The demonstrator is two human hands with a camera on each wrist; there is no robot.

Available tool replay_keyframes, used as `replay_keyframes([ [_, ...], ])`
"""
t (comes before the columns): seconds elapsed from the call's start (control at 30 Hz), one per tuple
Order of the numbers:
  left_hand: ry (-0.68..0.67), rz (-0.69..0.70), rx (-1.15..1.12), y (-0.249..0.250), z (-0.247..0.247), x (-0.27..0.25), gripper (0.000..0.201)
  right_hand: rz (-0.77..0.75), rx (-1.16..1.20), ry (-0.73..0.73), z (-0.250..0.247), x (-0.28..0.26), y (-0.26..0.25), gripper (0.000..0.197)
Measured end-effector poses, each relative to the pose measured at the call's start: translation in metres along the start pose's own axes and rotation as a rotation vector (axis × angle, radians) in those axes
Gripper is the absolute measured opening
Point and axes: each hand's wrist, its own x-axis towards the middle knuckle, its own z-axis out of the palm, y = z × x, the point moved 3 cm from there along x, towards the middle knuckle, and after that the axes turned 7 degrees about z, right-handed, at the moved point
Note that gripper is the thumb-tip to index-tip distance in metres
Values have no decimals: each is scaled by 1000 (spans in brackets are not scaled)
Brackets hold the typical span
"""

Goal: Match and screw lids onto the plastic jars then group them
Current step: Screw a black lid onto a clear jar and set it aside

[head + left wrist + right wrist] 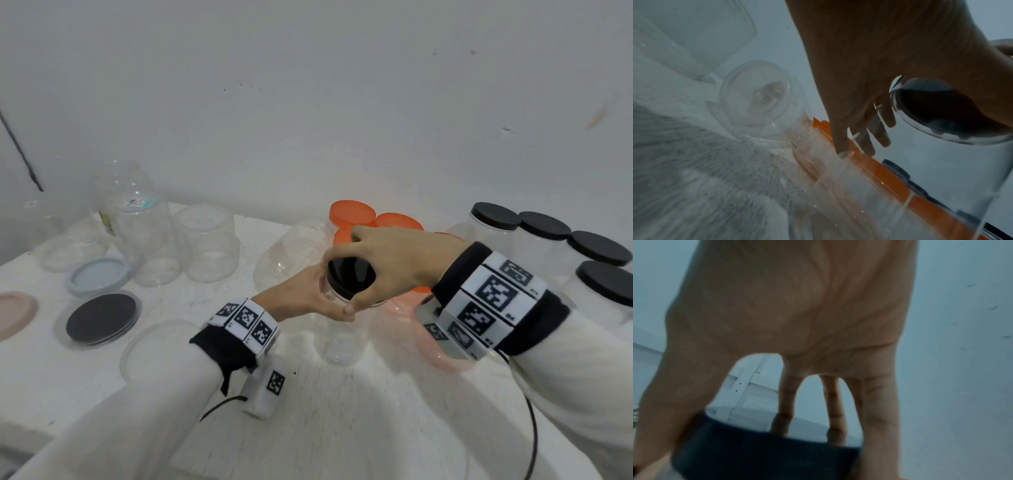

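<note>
A clear plastic jar (340, 339) stands upright at the middle of the white table. My left hand (308, 296) grips its neck from the left. A black lid (349, 275) sits on the jar's mouth, and my right hand (383, 263) holds it from above with thumb and fingers curled round its rim. In the left wrist view the jar (953, 170) is seen from the side with the dark lid (941, 110) at its top. The right wrist view shows my fingers (785, 402) spread over the black lid (764, 456).
Several black-lidded jars (548, 240) stand grouped at the right. Orange lids (352, 212) lie behind my hands, beside a clear jar on its side (291, 253). Open clear jars (205, 240) stand at the back left. Loose lids, grey-blue (97, 275), black (101, 318) and clear (154, 349), lie front left.
</note>
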Motion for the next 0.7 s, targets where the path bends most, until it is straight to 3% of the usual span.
replay_keyframes([
  [0.27,106,37,-7,-3,6,-5,59,16,172,82,8,8,3,60],
  [0.7,299,142,-151,-11,20,-6,71,91,205,129,9,8,4,57],
])
